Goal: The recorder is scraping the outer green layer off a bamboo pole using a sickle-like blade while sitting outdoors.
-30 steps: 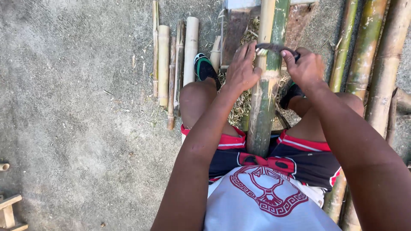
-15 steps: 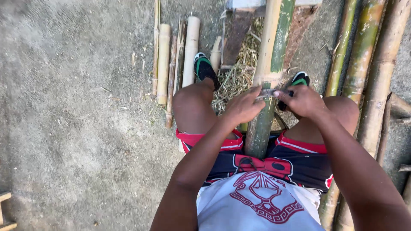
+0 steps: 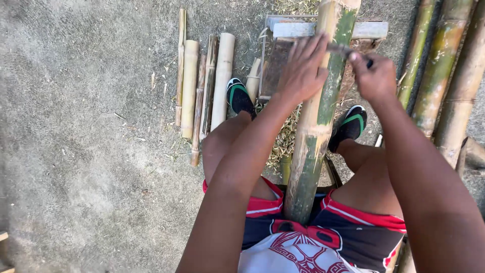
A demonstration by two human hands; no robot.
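Bamboo pole (image 3: 319,116), green and tan, is running up between the person's knees, its far end lying over a metal frame (image 3: 283,28). Cut bamboo pieces (image 3: 202,86) are lying on the ground at far left. Left hand (image 3: 302,71) is resting on the pole, fingers spread flat. Right hand (image 3: 376,76) is gripping a dark-handled blade (image 3: 348,50), fingers closed around it, against the pole's right side.

Bamboo pole (image 3: 318,126) between legs, cut pieces (image 3: 202,86) left.

An outdoor bamboo-working yard. Cut bamboo pieces (image 3: 204,91) lie on bare concrete ground (image 3: 86,151). Long bamboo poles (image 3: 444,76) lie beyond them, with shavings (image 3: 283,141) between.
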